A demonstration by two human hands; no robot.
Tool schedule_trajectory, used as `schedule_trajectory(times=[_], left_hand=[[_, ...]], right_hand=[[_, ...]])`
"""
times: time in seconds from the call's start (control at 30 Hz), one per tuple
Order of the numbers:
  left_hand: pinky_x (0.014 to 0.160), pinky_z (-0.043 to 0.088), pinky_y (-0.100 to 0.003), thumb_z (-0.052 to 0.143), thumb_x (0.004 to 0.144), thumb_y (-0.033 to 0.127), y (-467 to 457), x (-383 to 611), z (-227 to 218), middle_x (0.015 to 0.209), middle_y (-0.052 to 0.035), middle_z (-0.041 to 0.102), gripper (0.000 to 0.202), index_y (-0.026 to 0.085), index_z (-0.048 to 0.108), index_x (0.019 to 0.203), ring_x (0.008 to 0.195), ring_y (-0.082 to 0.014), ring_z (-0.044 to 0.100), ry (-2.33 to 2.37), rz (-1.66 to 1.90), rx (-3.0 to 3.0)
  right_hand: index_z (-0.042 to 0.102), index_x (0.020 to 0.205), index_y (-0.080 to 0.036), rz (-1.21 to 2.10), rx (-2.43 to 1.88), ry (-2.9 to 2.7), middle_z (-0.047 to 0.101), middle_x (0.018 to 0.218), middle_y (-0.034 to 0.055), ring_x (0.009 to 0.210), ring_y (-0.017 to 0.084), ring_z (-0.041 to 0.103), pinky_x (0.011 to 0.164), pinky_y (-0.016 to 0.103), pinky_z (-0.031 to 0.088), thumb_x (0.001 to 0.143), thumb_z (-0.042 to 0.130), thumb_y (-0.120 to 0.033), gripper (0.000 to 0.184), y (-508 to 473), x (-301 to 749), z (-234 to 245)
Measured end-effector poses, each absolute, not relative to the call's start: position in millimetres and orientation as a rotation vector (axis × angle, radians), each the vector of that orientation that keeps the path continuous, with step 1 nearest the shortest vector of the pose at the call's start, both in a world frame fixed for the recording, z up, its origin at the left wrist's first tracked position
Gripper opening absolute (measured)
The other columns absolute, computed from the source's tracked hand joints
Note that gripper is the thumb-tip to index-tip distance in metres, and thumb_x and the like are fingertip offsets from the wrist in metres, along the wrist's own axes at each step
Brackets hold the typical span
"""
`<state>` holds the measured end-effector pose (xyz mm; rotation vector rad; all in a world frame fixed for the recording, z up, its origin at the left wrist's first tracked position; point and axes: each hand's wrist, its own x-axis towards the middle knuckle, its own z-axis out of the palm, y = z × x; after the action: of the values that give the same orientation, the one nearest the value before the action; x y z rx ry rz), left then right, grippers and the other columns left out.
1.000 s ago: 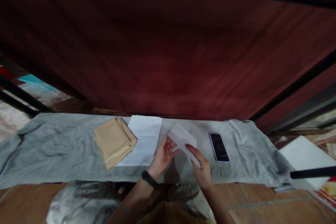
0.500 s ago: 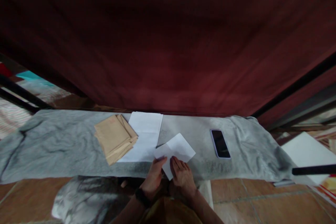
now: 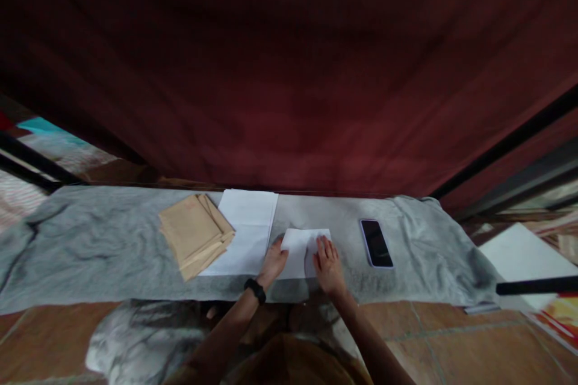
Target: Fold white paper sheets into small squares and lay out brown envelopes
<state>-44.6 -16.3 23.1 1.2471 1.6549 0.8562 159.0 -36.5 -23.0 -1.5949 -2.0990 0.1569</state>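
A white sheet of paper (image 3: 295,255) with a fold in it lies flat before me on the grey cloth. My left hand (image 3: 274,260) grips its left edge, thumb on top and the other fingers mostly hidden. On the right part of the sheet rests my right hand (image 3: 329,263), fingers extended and the thumb a little apart. Just left of my left hand are larger white sheets (image 3: 250,234), partly under a stack of brown paper envelopes (image 3: 194,228).
A phone (image 3: 377,243) lies face up to the right on the grey cloth (image 3: 112,240). Behind the cloth-covered surface hangs a dark red curtain (image 3: 289,102). Black bars (image 3: 506,150) stand at both sides. A white board (image 3: 526,258) is at the far right.
The sheet has turned from slanted to squared with the surface and now lies flat. Both hands have moved forward and apart, to its left and right sides.
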Motion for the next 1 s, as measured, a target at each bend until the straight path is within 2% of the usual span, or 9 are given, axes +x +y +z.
schedule_trajectory(times=[0.1, 0.2, 0.3, 0.37, 0.43, 0.53, 0.63, 0.8, 1.0], left_hand=[[0.101, 0.048, -0.040, 0.055, 0.077, 0.011, -15.3, -45.5, 22.5, 0.113, -0.0118, 0.072, 0.051, 0.014, 0.059, 0.128, 0.108, -0.0273, 0.066, 1.735, 0.786, 1.322], [0.104, 0.046, -0.043, 0.051, 0.083, 0.012, -25.9, -41.6, 25.7, 0.130, -0.0150, 0.064, 0.063, 0.013, 0.043, 0.145, 0.118, -0.0284, 0.061, 1.870, 0.775, 1.463], [0.113, 0.037, -0.050, 0.044, 0.089, 0.014, -39.7, -30.4, 27.4, 0.150, -0.0176, 0.046, 0.066, 0.014, 0.030, 0.154, 0.139, -0.0323, 0.043, 2.115, 0.766, 1.876], [0.118, 0.027, -0.054, 0.042, 0.091, 0.015, -46.1, -21.5, 23.8, 0.160, -0.0149, 0.033, 0.066, 0.017, 0.026, 0.156, 0.149, -0.0328, 0.027, 2.163, 0.703, 2.157], [0.121, 0.022, -0.054, 0.043, 0.093, 0.017, -49.4, -14.4, 15.6, 0.164, -0.0106, 0.027, 0.065, 0.022, 0.028, 0.156, 0.152, -0.0311, 0.020, 2.074, 0.586, 2.356], [0.120, 0.024, -0.054, 0.043, 0.095, 0.021, -51.5, -9.9, -0.8, 0.162, -0.0077, 0.032, 0.058, 0.026, 0.036, 0.152, 0.150, -0.0294, 0.026, 1.935, 0.423, 2.472], [0.119, 0.025, -0.055, 0.042, 0.097, 0.024, -53.0, -11.2, -11.9, 0.160, -0.0086, 0.036, 0.054, 0.026, 0.039, 0.151, 0.149, -0.0297, 0.029, 1.918, 0.366, 2.471], [0.120, 0.023, -0.054, 0.042, 0.099, 0.032, -54.7, -14.1, -11.7, 0.161, -0.0095, 0.035, 0.053, 0.025, 0.039, 0.151, 0.150, -0.0302, 0.025, 1.891, 0.351, 2.478], [0.120, 0.022, -0.053, 0.043, 0.100, 0.041, -55.4, -15.6, -11.3, 0.162, -0.0084, 0.033, 0.054, 0.028, 0.039, 0.152, 0.151, -0.0293, 0.025, 1.845, 0.355, 2.471]], right_hand=[[0.039, 0.151, -0.013, -0.001, -1.657, -2.176, 0.037, 0.158, 0.0158, 0.146, 0.028, 0.032, 0.116, 0.051, 0.030, 0.102, 0.037, -0.028, 0.052, -34.6, 153.8, -29.4], [0.041, 0.150, -0.012, -0.077, -1.705, -2.199, 0.036, 0.159, 0.0171, 0.145, 0.029, 0.034, 0.118, 0.051, 0.025, 0.102, 0.038, -0.029, 0.052, -36.0, 151.2, -31.9], [0.041, 0.150, -0.011, -0.104, -1.723, -2.202, 0.034, 0.159, 0.0174, 0.145, 0.029, 0.034, 0.118, 0.049, 0.025, 0.102, 0.037, -0.030, 0.052, -37.8, 149.9, -32.9], [0.041, 0.150, -0.010, -0.108, -1.735, -2.200, 0.034, 0.159, 0.0177, 0.146, 0.030, 0.033, 0.118, 0.049, 0.025, 0.102, 0.036, -0.030, 0.052, -39.0, 149.5, -33.6], [0.042, 0.149, -0.009, -0.099, -1.739, -2.202, 0.035, 0.159, 0.0182, 0.146, 0.030, 0.033, 0.118, 0.049, 0.025, 0.102, 0.035, -0.030, 0.052, -39.3, 149.3, -34.3], [0.044, 0.148, -0.009, -0.067, -1.721, -2.210, 0.038, 0.157, 0.0184, 0.146, 0.030, 0.033, 0.117, 0.050, 0.026, 0.102, 0.035, -0.030, 0.051, -35.1, 148.1, -33.4], [0.045, 0.146, -0.011, -0.037, -1.644, -2.238, 0.045, 0.153, 0.0161, 0.143, 0.028, 0.036, 0.116, 0.049, 0.027, 0.101, 0.035, -0.026, 0.048, -21.6, 143.9, -28.4], [0.057, 0.132, -0.014, -0.014, -1.588, -2.233, 0.062, 0.131, 0.0139, 0.124, 0.025, 0.051, 0.112, 0.045, 0.033, 0.098, 0.038, -0.016, 0.039, 13.4, 138.6, -15.2], [0.065, 0.116, -0.018, -0.019, -1.613, -2.227, 0.067, 0.114, 0.0120, 0.110, 0.026, 0.056, 0.112, 0.048, 0.031, 0.095, 0.044, -0.014, 0.030, 31.0, 141.8, -8.0]])
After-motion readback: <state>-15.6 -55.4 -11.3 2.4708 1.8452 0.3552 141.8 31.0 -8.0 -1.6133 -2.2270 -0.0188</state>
